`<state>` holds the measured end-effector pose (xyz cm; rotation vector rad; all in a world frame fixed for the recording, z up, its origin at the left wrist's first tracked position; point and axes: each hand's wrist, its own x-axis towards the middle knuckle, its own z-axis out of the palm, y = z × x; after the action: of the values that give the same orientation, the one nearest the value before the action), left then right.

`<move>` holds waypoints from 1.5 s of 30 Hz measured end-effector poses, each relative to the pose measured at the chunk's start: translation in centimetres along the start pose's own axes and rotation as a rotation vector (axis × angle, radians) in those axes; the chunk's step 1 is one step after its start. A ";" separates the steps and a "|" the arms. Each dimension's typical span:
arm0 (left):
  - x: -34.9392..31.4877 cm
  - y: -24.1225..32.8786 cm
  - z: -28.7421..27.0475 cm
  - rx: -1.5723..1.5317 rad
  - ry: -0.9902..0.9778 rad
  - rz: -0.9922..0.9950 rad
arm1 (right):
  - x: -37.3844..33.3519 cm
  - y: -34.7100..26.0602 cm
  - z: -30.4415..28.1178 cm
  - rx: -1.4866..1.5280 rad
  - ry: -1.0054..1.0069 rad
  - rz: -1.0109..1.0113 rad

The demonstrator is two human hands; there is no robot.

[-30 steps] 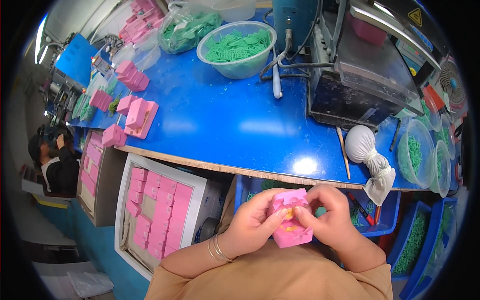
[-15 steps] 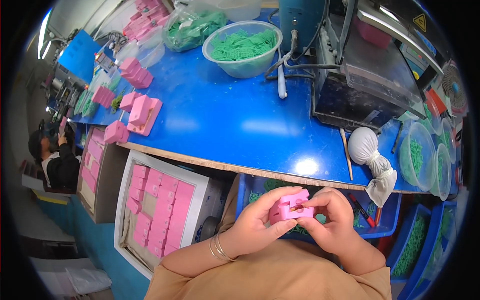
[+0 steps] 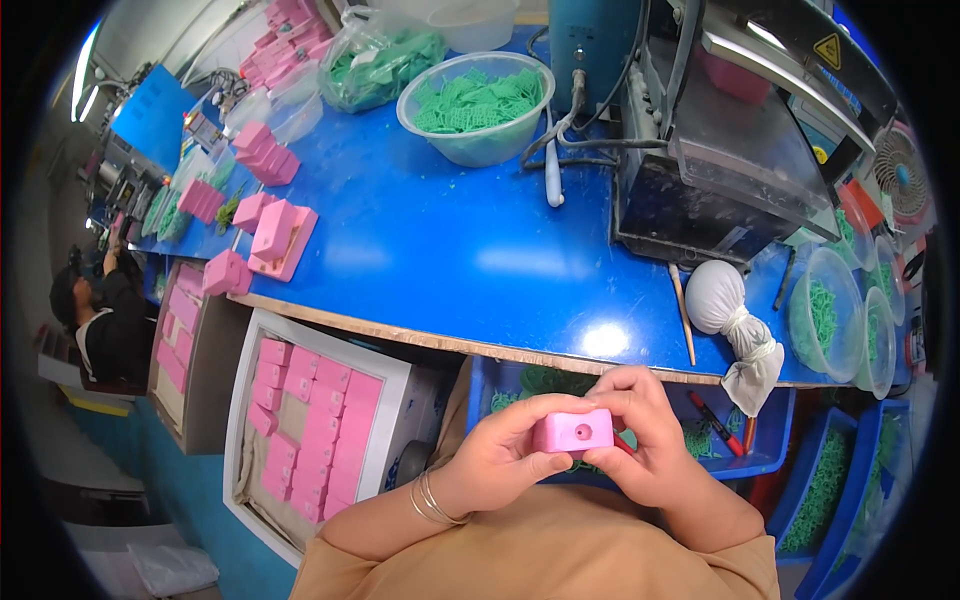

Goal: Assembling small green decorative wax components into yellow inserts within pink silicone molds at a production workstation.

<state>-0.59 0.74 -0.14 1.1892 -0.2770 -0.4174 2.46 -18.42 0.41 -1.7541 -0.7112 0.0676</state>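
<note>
Both my hands hold a pink rubber mould point(image 3: 577, 432) in front of my body, over the edge of the blue tray. A small round hole shows in the face turned toward me. My left hand point(image 3: 505, 440) grips its left end, thumb below and fingers over the top. On the other end, my right hand point(image 3: 645, 440) has its thumb under the lower corner and its fingers curled behind, partly hidden. A bit of red shows beside the right fingers; I cannot make out what it is.
Pink moulds fill a white-edged box point(image 3: 238, 420) at left; more stand on the blue table point(image 3: 450, 260). A bowl point(image 3: 475, 145) holds green pieces. At right are a dark machine point(image 3: 690, 215), a tied cloth pouch point(image 3: 715, 297) and a wooden stick point(image 3: 682, 315). A red marker point(image 3: 716, 422) lies in the blue tray point(image 3: 778, 455).
The pink mould has been turned, so its face with the round hole shows instead of the notched side. My right fingers have moved from its notch to behind it.
</note>
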 end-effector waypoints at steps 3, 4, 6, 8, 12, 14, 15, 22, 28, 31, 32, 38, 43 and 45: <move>-0.1 -0.7 -0.4 -0.100 -0.067 -0.001 | -0.3 0.3 0.1 0.080 -0.007 -0.003; -0.1 -0.8 -0.5 -0.123 -0.120 0.028 | -0.2 0.3 0.2 0.113 -0.004 -0.028; 0.3 0.3 0.6 0.017 -0.119 0.027 | -0.2 0.5 0.4 0.196 0.021 0.006; 0.5 0.8 1.0 0.157 -0.116 0.030 | -0.4 1.2 0.6 0.553 0.086 0.241; 0.6 1.8 0.3 0.547 -0.060 0.114 | 0.2 -1.2 -0.8 0.825 0.048 0.438; 0.8 3.2 -0.9 0.863 0.089 0.234 | 1.2 -1.7 -3.1 0.799 0.172 0.269; 1.3 4.4 -1.3 1.047 0.222 0.299 | 1.9 -1.6 -4.7 0.760 0.240 0.205; 4.3 6.2 -3.7 1.541 0.350 0.255 | 6.2 -3.1 -13.4 0.877 0.465 0.247; 4.6 5.7 -4.2 1.508 0.368 0.179 | 4.6 -3.0 -13.0 0.795 0.406 0.286; 4.2 5.3 -4.8 1.450 0.365 0.197 | -0.4 -3.8 -10.5 0.735 0.285 0.155; 4.4 5.1 -5.2 1.404 0.349 0.227 | -1.7 -3.9 -10.2 0.750 0.171 0.175; 2.7 5.5 -3.4 0.423 0.465 0.438 | -4.5 -2.8 -10.3 1.168 -0.138 0.407; 3.3 7.9 0.4 1.190 0.164 0.570 | -1.6 -3.1 -7.1 1.124 -0.439 0.738; 3.7 6.8 0.8 1.164 0.041 0.445 | -0.5 -2.2 -5.7 1.097 -0.540 0.745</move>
<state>3.54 0.52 6.50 2.1922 -0.7898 0.2275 3.36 -23.27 4.03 -0.8147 -0.2273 1.2333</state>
